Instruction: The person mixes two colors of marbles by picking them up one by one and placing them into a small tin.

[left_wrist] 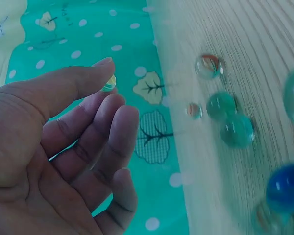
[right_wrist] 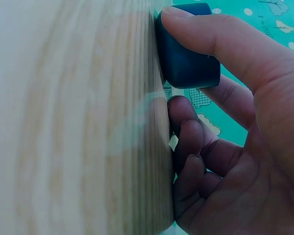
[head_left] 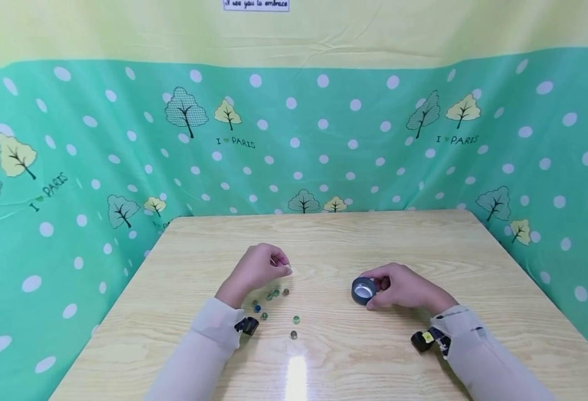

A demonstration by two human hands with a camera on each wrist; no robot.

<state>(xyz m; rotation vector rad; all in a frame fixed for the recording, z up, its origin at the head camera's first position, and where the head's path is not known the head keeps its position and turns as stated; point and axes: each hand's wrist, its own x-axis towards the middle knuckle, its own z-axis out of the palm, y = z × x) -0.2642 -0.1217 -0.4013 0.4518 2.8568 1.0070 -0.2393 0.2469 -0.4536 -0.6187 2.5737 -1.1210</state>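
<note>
Between the thumb and index finger of my left hand (head_left: 261,268) is a small clear marble (left_wrist: 109,83) with a yellowish tint, held up above the table. The other left fingers curl loosely below it in the left wrist view. My right hand (head_left: 399,287) grips a small dark round cup (head_left: 363,290) with a silvery inside, thumb on one side and fingers on the other. In the right wrist view the cup's base is at the tabletop, and the lower fingers rest curled near the wood. A blue marble (left_wrist: 285,188) and several greenish and brownish ones lie below the left hand.
On the wooden table (head_left: 324,239), a green marble (head_left: 296,319) and a brownish marble (head_left: 294,335) lie apart from the main group, nearer the front. A green polka-dot cloth (head_left: 324,167) hangs behind and along both sides of the table.
</note>
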